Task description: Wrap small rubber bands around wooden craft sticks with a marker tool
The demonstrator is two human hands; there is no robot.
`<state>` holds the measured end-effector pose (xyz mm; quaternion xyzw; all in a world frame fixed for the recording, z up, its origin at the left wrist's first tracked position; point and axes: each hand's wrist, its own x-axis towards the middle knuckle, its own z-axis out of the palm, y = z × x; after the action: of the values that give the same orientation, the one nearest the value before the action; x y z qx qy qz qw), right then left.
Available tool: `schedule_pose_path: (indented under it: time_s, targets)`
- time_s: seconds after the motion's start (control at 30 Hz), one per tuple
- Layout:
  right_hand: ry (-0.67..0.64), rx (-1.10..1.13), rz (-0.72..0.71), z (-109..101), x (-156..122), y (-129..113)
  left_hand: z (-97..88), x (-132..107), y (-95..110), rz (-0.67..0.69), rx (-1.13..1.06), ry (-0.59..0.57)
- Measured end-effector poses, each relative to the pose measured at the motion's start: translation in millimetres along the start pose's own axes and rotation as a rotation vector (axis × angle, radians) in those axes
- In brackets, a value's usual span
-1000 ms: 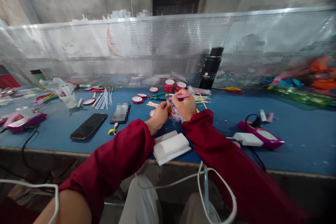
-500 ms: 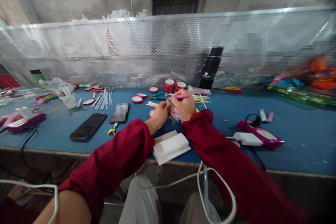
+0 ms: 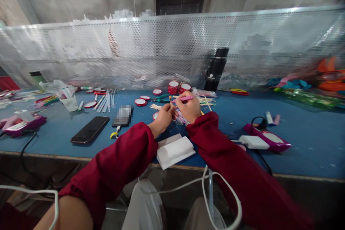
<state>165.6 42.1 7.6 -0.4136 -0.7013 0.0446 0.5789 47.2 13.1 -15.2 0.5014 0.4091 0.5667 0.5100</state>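
Observation:
My right hand [image 3: 191, 107] is closed around a pink pen [image 3: 185, 98], whose tip points left. My left hand [image 3: 165, 115] pinches a short light wooden stick [image 3: 170, 100] that stands upright between the fingers. Pen tip and stick are close together; whether they touch is too small to tell. Beneath the hands lies a tangle of pale coloured threads [image 3: 180, 119], partly hidden. Light wooden sticks [image 3: 156, 106] lie just left of the hands. Behind them are small red drums [image 3: 173, 87] with white tops and green-handled pliers [image 3: 161, 98].
A folded white paper [image 3: 175, 152] lies at the table's front edge. To the left are a black phone [image 3: 90, 129], a second device [image 3: 123, 115] and a white cup [image 3: 69, 103]. A black bottle [image 3: 216, 69] leans at the back; a purple power strip [image 3: 272, 140] sits right.
Almost nothing differs. Both hands keep their places and holds; the whole view has shifted very slightly left.

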Motion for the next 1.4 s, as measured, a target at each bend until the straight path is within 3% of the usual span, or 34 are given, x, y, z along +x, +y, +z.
schedule_pose_path:
  time_s: [1.4]
  targets:
    - [0.005, 0.035, 0.006, 0.5, 0.4, -4.0, -0.3, 0.3, -1.5, 0.016, 0.018, -0.005]
